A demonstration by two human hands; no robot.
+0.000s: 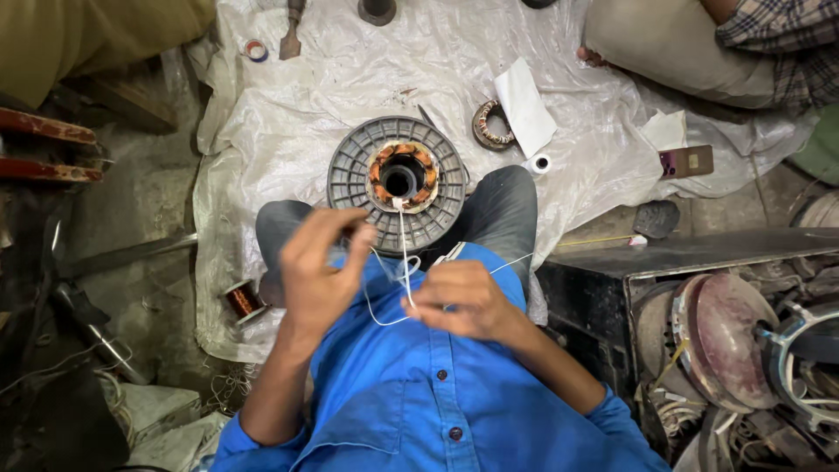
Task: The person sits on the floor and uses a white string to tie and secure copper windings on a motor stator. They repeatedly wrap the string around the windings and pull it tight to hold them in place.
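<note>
White thread runs taut from the copper-wound stator at the sheet's centre to my hands. My left hand pinches the thread between thumb and fingertips; my right hand is closed around its looped end. Toward the plastic sheet's right edge lie a folded white paper and a small maroon box.

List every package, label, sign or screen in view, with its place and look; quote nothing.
Small flat box: on the white sheet, upper right; rectangular, maroon with a pale patch.
Folded white paper: on the sheet beside the copper-wound ring; blank.
No signs or screens.
</note>
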